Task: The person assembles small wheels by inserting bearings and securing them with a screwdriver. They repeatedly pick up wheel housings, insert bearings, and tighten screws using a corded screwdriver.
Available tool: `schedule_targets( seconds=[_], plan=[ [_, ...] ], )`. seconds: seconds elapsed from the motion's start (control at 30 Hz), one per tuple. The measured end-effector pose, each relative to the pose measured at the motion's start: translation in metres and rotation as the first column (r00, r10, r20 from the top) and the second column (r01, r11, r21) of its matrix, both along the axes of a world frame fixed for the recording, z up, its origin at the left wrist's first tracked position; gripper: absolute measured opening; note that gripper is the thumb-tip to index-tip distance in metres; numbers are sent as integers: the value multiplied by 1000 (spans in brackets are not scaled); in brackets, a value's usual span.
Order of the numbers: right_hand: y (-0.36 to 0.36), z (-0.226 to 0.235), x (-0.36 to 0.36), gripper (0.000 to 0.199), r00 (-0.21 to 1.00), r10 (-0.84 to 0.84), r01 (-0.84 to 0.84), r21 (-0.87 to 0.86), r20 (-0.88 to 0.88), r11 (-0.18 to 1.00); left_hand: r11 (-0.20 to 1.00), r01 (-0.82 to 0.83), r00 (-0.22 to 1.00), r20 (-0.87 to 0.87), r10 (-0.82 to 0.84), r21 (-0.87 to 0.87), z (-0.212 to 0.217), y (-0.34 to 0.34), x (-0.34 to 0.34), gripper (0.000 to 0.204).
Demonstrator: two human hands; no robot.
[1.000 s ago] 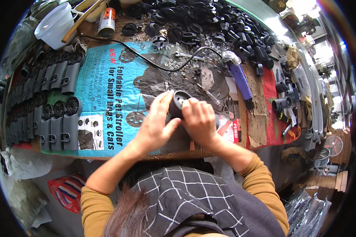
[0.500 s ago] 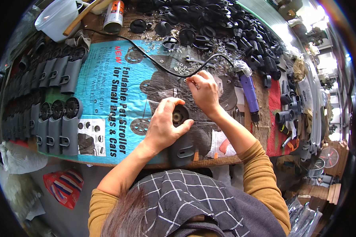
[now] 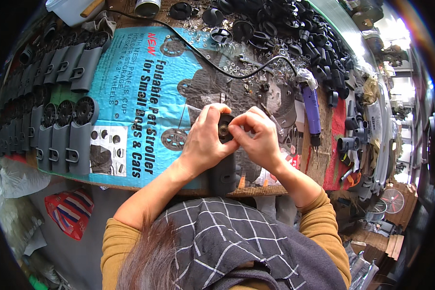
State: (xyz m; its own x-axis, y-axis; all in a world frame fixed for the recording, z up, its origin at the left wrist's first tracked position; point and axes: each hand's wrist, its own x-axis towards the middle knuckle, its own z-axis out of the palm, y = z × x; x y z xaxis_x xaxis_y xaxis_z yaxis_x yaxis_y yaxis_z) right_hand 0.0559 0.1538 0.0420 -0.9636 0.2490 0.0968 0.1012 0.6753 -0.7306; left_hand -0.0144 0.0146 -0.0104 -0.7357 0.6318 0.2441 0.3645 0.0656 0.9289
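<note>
My left hand (image 3: 204, 137) is wrapped round the round end of a dark grey plastic leg piece (image 3: 222, 178), which lies near the table's front edge. A brass-coloured ring shows in the middle of its black hub (image 3: 223, 127). Thumb and forefinger of my right hand (image 3: 260, 139) are pinched together at the hub's right side. What they hold, if anything, is too small to make out. Beyond both hands, small metal washers and nuts (image 3: 237, 68) lie scattered. To the right is a purple power screwdriver (image 3: 312, 110) with a black cable (image 3: 212, 69).
Several similar grey leg pieces (image 3: 80, 145) stand in rows on the left. Black plastic caps and fittings (image 3: 275, 26) are heaped at the back right. A blue printed sheet (image 3: 116, 96) covers the tabletop. A can (image 3: 148, 7) and white tub (image 3: 68, 10) sit at the far left.
My right hand has come down and nearer from the washers to the hub, still pinched. The left hand keeps its hold on the leg piece. The whole view has shifted slightly.
</note>
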Motion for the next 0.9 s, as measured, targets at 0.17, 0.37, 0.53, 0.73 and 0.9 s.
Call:
schedule_targets(
  seconds=[0.17, 0.37, 0.53, 0.73, 0.9],
  plan=[
    [-10, -6, 3, 9, 999, -48, 48, -27, -14, 998, 1000, -10, 1000, -27, 11, 20, -2, 0, 0, 59],
    [13, -2, -5, 4, 972, -110, 135, 108, -207, 985, 1000, 20, 1000, 17, -20, -22, 2, -1, 0, 61],
    [67, -35, -46, 12, 974, -181, 216, 312, -138, 925, 1000, 10, 1000, 19, -10, 2, 6, -1, 0, 61],
    [91, -54, -63, 14, 972, -185, 227, 399, -143, 888, 1000, 8, 1000, 28, -8, -8, 7, -1, 0, 58],
    [86, -59, -70, 14, 968, -164, 230, 404, -191, 885, 1000, 3, 999, 34, -3, -4, 6, -1, 1, 58]
  ],
)
